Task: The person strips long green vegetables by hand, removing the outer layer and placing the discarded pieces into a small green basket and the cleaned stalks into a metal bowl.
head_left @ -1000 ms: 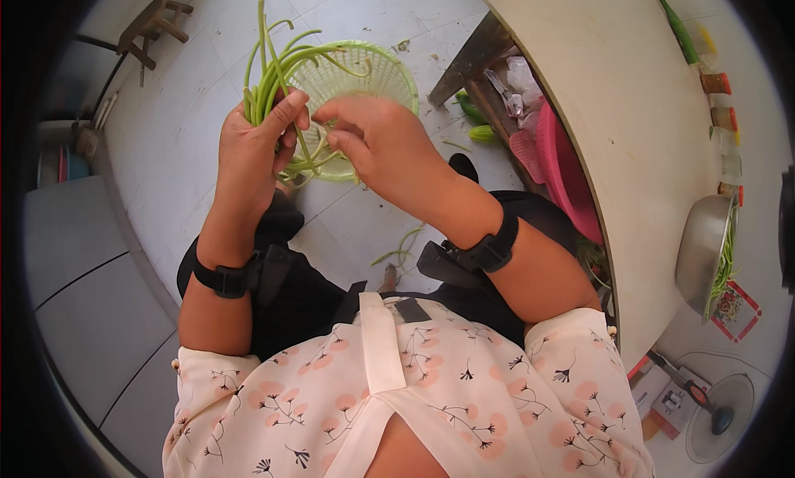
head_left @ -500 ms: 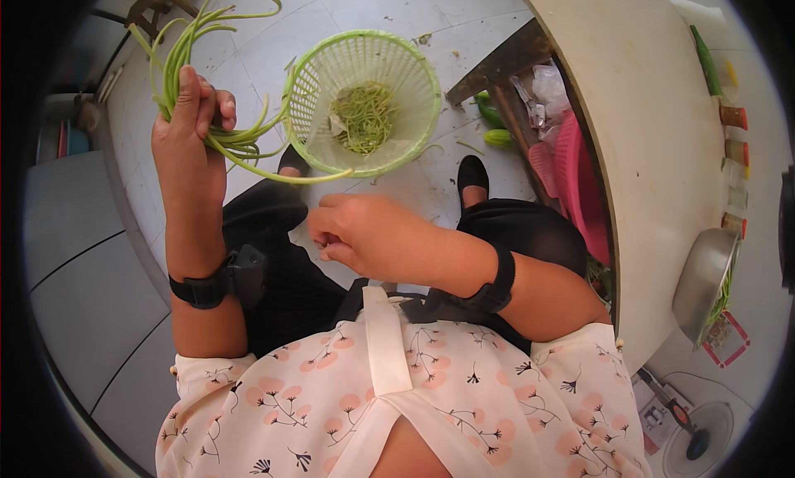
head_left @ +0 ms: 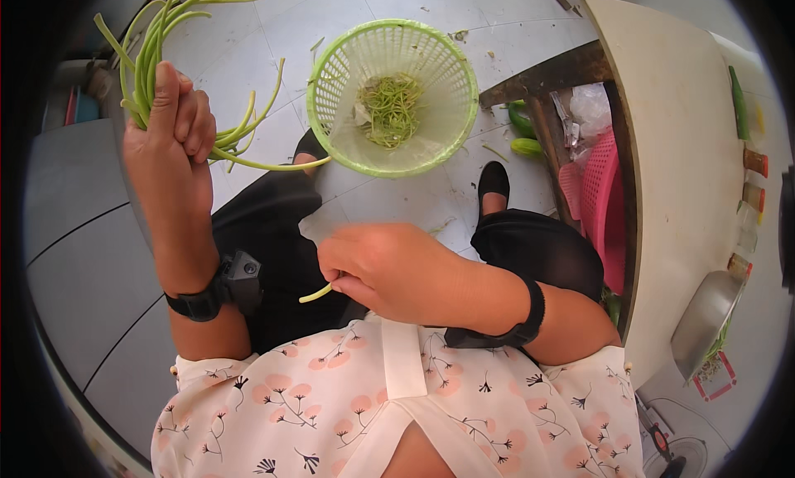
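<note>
Left hand [head_left: 170, 138] raised, fist closed round a bunch of long green stalks [head_left: 157, 47]; ends fan above and right of the fist. Right hand [head_left: 385, 267] low at lap, fingertips pinching one short pale-green stalk piece [head_left: 315, 293]. Green mesh basket [head_left: 393, 97] on floor beyond, holding trimmed bits. Stalks thin, curved, limp.

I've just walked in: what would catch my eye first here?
Probably the bright green basket on the tiled floor, with chopped green bits inside. Next, the left hand raised beside it, gripping a bunch of long green stems. The right hand, low over the lap, pinches one short stem piece.
</note>
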{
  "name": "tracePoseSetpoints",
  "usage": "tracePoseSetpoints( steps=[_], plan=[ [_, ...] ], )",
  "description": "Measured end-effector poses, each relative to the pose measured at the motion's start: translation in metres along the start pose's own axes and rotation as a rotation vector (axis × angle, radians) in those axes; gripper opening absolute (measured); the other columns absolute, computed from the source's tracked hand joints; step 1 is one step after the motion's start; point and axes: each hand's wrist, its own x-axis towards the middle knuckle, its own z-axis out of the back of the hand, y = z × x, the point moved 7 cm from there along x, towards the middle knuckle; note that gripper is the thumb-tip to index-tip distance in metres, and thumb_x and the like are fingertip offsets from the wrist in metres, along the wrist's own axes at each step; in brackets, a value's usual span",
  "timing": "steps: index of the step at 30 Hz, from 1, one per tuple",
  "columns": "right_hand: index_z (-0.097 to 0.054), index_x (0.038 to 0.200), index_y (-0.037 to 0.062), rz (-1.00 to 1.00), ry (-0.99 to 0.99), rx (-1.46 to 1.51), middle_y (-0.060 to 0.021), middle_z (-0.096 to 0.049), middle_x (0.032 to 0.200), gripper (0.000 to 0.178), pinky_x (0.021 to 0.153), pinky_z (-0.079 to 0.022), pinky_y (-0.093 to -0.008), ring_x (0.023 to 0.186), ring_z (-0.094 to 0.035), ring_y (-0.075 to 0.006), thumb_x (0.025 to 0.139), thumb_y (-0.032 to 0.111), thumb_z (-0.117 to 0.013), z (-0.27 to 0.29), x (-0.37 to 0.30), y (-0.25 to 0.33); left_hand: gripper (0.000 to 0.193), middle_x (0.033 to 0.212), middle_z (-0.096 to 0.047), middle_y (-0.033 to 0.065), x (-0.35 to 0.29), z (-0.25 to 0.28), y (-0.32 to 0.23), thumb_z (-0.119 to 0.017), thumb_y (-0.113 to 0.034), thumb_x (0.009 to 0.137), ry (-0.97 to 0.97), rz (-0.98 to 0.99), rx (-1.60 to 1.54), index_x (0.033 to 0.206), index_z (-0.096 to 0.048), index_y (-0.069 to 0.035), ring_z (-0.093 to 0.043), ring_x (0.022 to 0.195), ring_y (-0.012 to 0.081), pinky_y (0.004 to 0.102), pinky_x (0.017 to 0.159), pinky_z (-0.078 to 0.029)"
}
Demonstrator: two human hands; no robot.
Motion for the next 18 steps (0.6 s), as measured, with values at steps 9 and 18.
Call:
tracePoseSetpoints(
  steps=[9,18],
  plan=[
    [-0.056,0.087,0.0070,0.052,-0.030,-0.041,-0.0074,-0.055,0.079,0.010,0.063,-0.048,-0.0366,0.074,-0.058,-0.0280,0.084,0.007,-0.065,0.006,0.005,0.012,0.028,0.054,-0.035,-0.0057,-0.004,0.012,-0.001,-0.058,-0.028,0.100,-0.064,0.018,0.163,0.082,-0.056,-0.006,-0.029,0.044,0.0022,0.0200,0.040,-0.021],
    [-0.063,0.090,0.0029,0.064,-0.456,-0.039,-0.0074,-0.063,0.081,0.009,0.064,-0.050,-0.0276,0.068,-0.064,-0.0174,0.083,0.003,-0.069,0.062,0.006,0.009,0.019,0.069,-0.064,0.0027,-0.034,-0.042,0.025,-0.070,-0.021,0.091,0.356,0.318,0.335,0.091,-0.063,-0.003,-0.043,0.047,0.0026,0.0183,0.041,-0.029]
  ],
)
